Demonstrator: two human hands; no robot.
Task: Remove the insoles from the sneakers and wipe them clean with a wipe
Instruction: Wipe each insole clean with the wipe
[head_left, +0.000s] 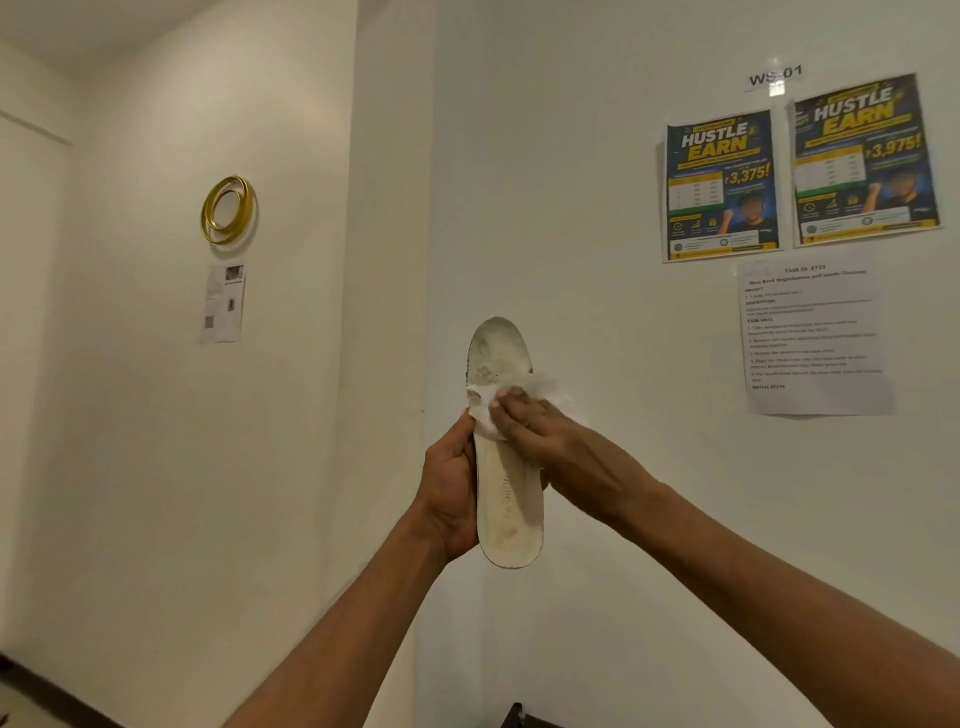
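A cream-white insole is held upright in front of a white wall, toe end up, with grey dirt marks near the toe. My left hand grips its left edge around the middle and heel. My right hand presses a crumpled white wipe flat against the insole's upper half. Part of the wipe sticks out behind my right hand. No sneakers are in view.
Two dark posters and a printed task sheet hang on the wall at the right. A gold ring ornament and a small paper hang at the left. A dark object's edge shows at the bottom.
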